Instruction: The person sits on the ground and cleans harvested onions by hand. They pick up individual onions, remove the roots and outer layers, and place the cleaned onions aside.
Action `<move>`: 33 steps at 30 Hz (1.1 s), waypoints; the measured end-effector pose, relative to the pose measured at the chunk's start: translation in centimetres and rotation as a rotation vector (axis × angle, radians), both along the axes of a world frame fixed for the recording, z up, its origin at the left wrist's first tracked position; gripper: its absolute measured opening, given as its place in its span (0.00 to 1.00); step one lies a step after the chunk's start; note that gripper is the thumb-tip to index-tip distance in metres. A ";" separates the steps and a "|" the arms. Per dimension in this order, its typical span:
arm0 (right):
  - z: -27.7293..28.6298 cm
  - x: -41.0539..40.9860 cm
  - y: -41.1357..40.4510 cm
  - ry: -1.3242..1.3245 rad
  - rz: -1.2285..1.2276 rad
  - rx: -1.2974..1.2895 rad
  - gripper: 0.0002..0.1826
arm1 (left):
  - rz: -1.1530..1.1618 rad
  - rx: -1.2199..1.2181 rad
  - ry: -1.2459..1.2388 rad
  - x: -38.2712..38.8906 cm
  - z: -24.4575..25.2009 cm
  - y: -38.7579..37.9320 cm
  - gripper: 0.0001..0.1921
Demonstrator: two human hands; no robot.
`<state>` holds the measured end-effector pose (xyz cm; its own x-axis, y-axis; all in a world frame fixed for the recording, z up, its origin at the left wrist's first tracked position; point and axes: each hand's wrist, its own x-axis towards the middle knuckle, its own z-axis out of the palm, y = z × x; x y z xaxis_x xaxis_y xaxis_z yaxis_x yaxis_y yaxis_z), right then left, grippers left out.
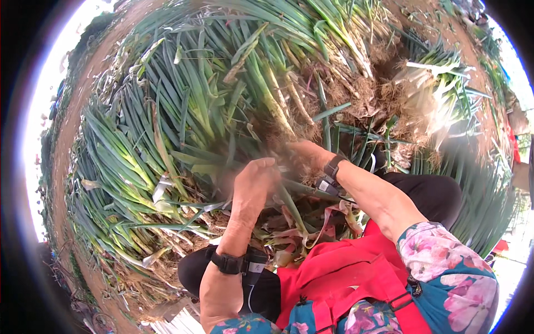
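My left hand [255, 177] is raised over the pile with its fingers curled in, blurred at the fingertips. Close on its right is my right hand [306, 153], its fingers bent down and partly hidden in a blurred patch near some hairy roots. Whether either hand grips a stalk cannot be made out. Just beyond the right hand lies a thick Welsh onion stalk [277, 112], its pale root end towards me. Long green leaves [200, 160] spread to the left of my left hand. Below the hands, peeled outer skins and leaves [288, 238] lie between my knees.
A large heap of Welsh onions [167, 96] with soil on their roots curves around the front and left. White-stemmed onions [438, 96] are stacked at the right, with more green leaves [479, 196] beside my right knee [434, 196]. Bare brown ground [79, 96] borders the heap.
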<state>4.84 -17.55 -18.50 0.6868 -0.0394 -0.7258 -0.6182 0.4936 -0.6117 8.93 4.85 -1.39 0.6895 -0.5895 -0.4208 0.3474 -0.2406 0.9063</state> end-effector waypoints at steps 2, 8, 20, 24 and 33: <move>1.8 -0.2 0.3 -0.010 0.005 0.105 0.23 | 0.039 -0.011 -0.012 0.2 -0.3 0.6 0.13; 10.6 -8.7 3.2 0.063 -0.050 0.917 0.20 | 0.180 -0.038 0.016 0.5 -3.6 1.9 0.14; 25.0 -26.4 5.7 -0.088 0.019 0.642 0.30 | 0.283 -0.677 0.656 -3.4 -7.2 -6.7 0.14; 25.8 -29.1 5.3 -0.156 0.068 0.767 0.33 | 0.152 -0.856 0.437 -4.7 -4.9 -7.5 0.11; 21.6 -26.6 3.4 -0.475 0.294 0.448 0.28 | 0.113 -0.699 0.102 -4.7 6.9 -6.8 0.16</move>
<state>-21.77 -14.12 3.09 0.8689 0.4279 -0.2489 -0.4816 0.6145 -0.6249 4.25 -1.98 5.49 0.7398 -0.6719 -0.0368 0.4274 0.4270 0.7968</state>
